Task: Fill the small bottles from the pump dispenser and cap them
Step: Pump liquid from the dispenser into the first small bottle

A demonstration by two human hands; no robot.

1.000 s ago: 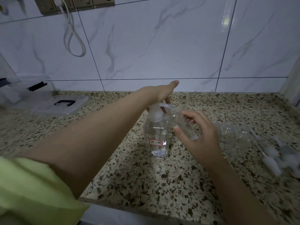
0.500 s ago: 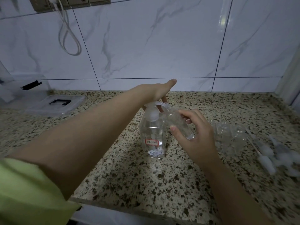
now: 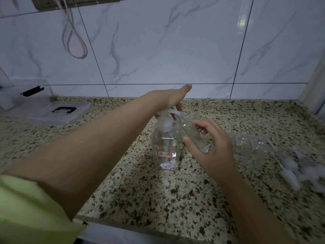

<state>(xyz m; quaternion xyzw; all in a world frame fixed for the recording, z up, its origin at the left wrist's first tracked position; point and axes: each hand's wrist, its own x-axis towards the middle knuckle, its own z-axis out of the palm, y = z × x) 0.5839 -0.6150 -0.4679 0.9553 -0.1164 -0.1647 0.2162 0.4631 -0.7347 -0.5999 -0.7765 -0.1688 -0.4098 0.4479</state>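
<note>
Seemingly early: left hand (image 3: 171, 99) presses flat on the pump (image 3: 165, 114), right hand (image 3: 211, 147) grips one tilted bottle (image 3: 190, 132) at the spout; other bottles (image 3: 249, 145) stand uncapped.

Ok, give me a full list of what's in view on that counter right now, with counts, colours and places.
pump dispenser: one, clear with a red-edged label, centre of counter
small bottle: one, clear, tilted, mouth at the pump spout
empty small bottles: several, clear, count unclear, right of centre
white caps: a blurred pile, far right
plastic lid: one, clear with a black handle, back left
cable: one, white, looped on the wall
counter: speckled stone
left hand: rests on the pump head
right hand: grips the small bottle
</note>
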